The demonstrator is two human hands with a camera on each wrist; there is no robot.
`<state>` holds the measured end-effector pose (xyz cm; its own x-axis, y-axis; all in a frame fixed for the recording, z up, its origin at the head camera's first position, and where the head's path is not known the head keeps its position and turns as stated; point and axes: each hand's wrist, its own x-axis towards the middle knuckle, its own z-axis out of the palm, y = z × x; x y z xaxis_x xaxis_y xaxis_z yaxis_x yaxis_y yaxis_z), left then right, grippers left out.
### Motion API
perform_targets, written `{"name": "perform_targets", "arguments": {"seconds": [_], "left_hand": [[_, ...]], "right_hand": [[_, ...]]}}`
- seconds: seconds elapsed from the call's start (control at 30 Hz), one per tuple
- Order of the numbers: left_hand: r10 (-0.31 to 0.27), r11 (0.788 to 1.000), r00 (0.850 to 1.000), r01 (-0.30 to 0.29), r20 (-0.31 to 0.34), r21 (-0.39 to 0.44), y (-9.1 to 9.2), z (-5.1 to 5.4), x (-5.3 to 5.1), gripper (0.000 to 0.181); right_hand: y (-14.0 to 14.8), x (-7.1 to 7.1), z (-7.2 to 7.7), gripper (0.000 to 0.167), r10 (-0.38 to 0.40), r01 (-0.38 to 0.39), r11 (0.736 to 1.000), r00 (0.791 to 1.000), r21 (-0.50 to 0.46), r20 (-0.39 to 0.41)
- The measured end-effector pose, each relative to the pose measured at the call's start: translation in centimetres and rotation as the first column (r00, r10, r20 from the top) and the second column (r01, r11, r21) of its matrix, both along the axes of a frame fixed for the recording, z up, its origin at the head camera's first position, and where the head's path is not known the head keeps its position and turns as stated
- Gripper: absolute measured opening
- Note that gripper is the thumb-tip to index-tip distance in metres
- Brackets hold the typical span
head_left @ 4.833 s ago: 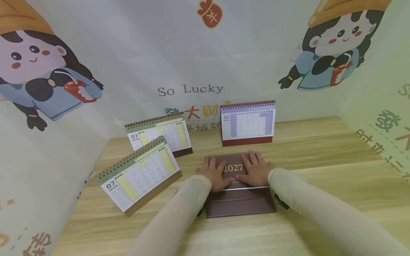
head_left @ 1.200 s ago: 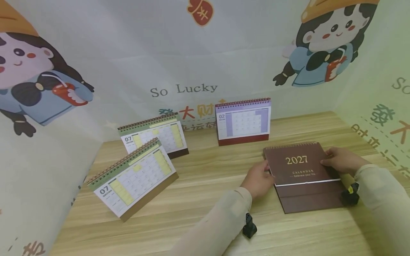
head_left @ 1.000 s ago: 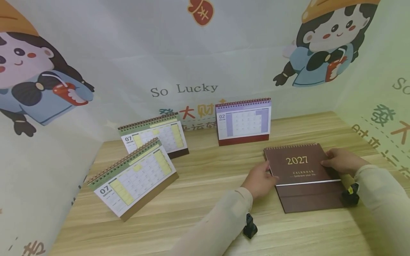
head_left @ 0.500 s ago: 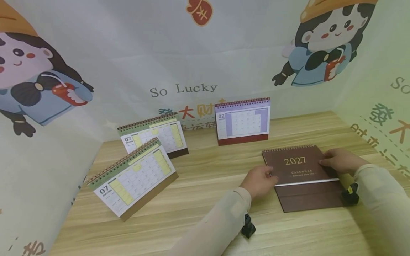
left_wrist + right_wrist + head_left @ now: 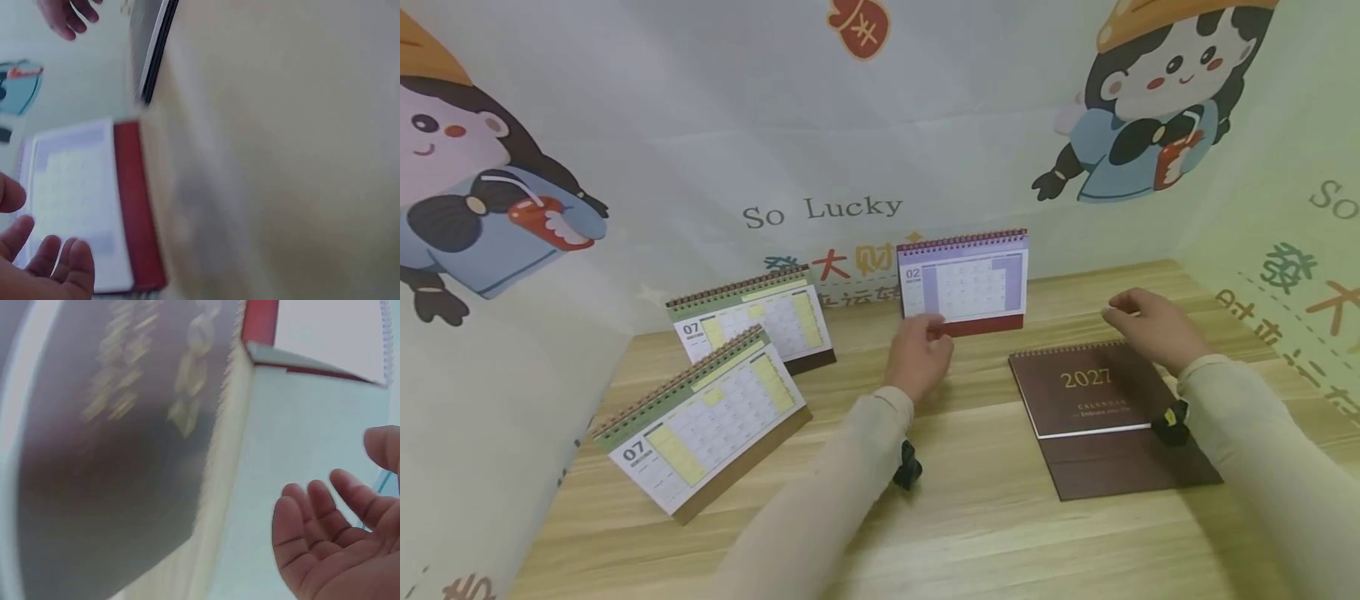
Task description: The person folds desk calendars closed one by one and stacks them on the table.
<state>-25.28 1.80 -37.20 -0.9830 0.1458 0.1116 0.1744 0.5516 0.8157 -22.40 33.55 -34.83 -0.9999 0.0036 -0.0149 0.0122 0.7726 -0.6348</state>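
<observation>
A purple calendar with a red base (image 5: 973, 283) stands upright near the back wall. My left hand (image 5: 919, 358) is in front of its lower left corner, fingers loosely bent; in the left wrist view the hand (image 5: 47, 269) holds nothing, and whether it touches the calendar (image 5: 75, 206) is unclear. The brown 2027 calendar (image 5: 1075, 392) lies on the table at the right. Above its upper right part hovers my right hand (image 5: 1161, 329), holding nothing. In the right wrist view that hand (image 5: 337, 544) has relaxed, spread fingers beside the brown cover (image 5: 125, 456).
Two green-topped calendars stand at the left, the nearer one (image 5: 715, 425) angled and partly covering the one behind (image 5: 797, 321). A printed cloth wall (image 5: 700, 167) closes off the back and sides of the wooden table (image 5: 970, 525).
Both hands have let go of the brown calendar. My left hand has moved left and back to the purple calendar; my right hand has moved up and left. The brown calendar lies nearly where it was.
</observation>
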Motion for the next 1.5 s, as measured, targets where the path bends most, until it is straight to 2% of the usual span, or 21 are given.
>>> {"name": "perform_targets", "arguments": {"seconds": [0.07,0.13,0.23,0.37,0.53,0.67,0.77,0.97,1.1,1.27,1.4,1.5], "left_hand": [[0.045,0.999,0.998,-0.045,-0.039,-0.003,-1.2,0.9,-1.2,0.039],[0.089,0.995,0.995,-0.088,-0.046,0.037,-2.4,1.5,-2.2,0.041],[0.111,0.989,0.993,-0.106,-0.041,0.107,-3.7,2.0,-3.7,0.044],[0.101,0.979,0.995,-0.101,0.006,0.178,-4.5,1.9,-5.4,0.047],[0.111,0.979,0.992,-0.118,0.054,0.166,-3.6,1.2,-6.8,0.047],[0.155,0.963,0.984,-0.171,0.090,0.208,-2.3,0.7,-7.2,0.045],[0.187,0.945,0.976,-0.209,0.110,0.250,-1.7,0.5,-7.3,0.042],[0.192,0.942,0.977,-0.210,0.095,0.261,-1.2,0.2,-8.1,0.039],[0.196,0.947,0.978,-0.207,0.069,0.246,-1.1,0.0,-8.3,0.038],[0.202,0.954,0.978,-0.208,0.047,0.214,-1.0,-0.6,-8.4,0.033],[0.199,0.960,0.979,-0.205,0.049,0.192,-0.9,-1.0,-8.5,0.032],[0.199,0.965,0.979,-0.203,0.043,0.169,-1.0,-1.0,-8.6,0.031]], "right_hand": [[-1.3,-0.9,0.5,0.061,-0.010,0.010,1.000,1.000,-0.020,-0.012],[-2.6,-1.9,1.0,0.061,-0.024,0.024,0.999,0.999,-0.033,-0.028],[-4.3,-3.3,1.8,0.061,-0.047,0.043,0.996,0.998,-0.074,-0.047],[-6.1,-5.0,2.6,0.061,-0.069,0.060,0.990,0.996,-0.130,-0.060],[-7.6,-6.6,2.6,0.066,-0.089,0.079,0.961,0.996,-0.265,-0.024],[-8.0,-7.5,2.3,0.074,-0.095,0.094,0.918,0.995,-0.385,0.016],[-8.2,-8.1,1.8,0.076,-0.097,0.099,0.897,0.995,-0.431,0.027],[-9.2,-9.2,1.0,0.071,-0.105,0.109,0.891,0.994,-0.441,0.032],[-10.0,-9.8,0.7,0.059,-0.111,0.103,0.889,0.994,-0.445,0.009],[-10.7,-10.1,0.3,0.046,-0.138,0.126,0.892,0.990,-0.435,0.003],[-11.0,-10.2,-0.2,0.044,-0.178,0.161,0.891,0.984,-0.424,-0.001],[-11.1,-10.4,-0.6,0.044,-0.177,0.157,0.886,0.984,-0.437,-0.004]]}}
